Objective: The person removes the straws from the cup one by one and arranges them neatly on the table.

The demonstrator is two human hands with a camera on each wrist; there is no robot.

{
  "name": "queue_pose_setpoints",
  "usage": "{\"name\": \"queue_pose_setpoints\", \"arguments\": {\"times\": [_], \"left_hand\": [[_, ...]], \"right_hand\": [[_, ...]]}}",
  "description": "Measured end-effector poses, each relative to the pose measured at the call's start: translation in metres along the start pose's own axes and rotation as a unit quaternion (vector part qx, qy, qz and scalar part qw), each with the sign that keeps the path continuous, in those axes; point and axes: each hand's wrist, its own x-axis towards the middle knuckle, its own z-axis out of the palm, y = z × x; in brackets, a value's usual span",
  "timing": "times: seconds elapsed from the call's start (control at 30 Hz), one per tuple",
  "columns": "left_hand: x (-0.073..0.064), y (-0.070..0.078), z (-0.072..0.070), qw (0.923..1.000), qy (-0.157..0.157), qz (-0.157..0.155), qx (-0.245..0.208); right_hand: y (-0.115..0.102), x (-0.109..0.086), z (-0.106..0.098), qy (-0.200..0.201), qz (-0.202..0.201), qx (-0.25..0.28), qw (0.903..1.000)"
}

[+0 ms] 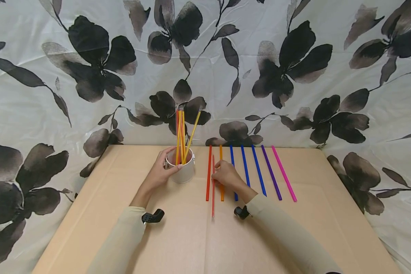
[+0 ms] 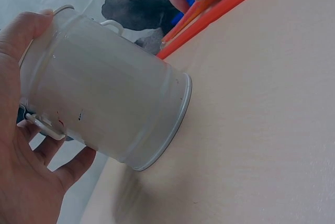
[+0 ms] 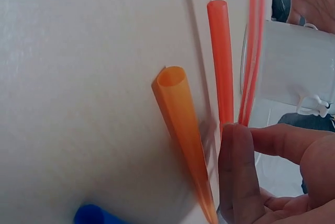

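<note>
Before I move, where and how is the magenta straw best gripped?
Probably pinch the magenta straw near mid-length, fingertips across its narrow width, coming from above and slightly from the right in the head view. It is long, slim and lies flat on the tabletop, last in the row, with the purple straw close on its left.

Long pale beige sleeves (image 1: 121,236) with black wristbands (image 1: 153,216)

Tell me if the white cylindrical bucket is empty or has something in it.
Not empty: thin yellow and red sticks stand in the bucket, their upper ends sticking out.
</note>
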Motion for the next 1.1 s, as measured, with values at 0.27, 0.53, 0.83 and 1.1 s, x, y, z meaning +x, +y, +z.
{"name": "queue_pose_setpoints", "arguments": {"times": [0.27, 0.53, 0.83, 1.1], "left_hand": [[0.0000, -0.0006, 0.0005, 1.0000, 0.002, -0.001, 0.006], [-0.0008, 0.0001, 0.0010, 1.0000, 0.001, 0.000, 0.008], [-0.0010, 0.0022, 0.0010, 1.0000, 0.004, -0.001, 0.008], [-0.0021, 0.0033, 0.0008, 1.0000, 0.003, -0.006, 0.004]], "right_hand": [[0.0013, -0.0006, 0.0014, -0.005, -0.006, -0.018, 0.9998], [0.0012, -0.0019, 0.0025, 0.000, -0.018, -0.039, 0.9991], [0.0017, -0.0012, 0.0010, 0.002, -0.024, -0.058, 0.9980], [0.0014, -0.0009, -0.0028, 0.000, -0.021, -0.065, 0.9976]]}}
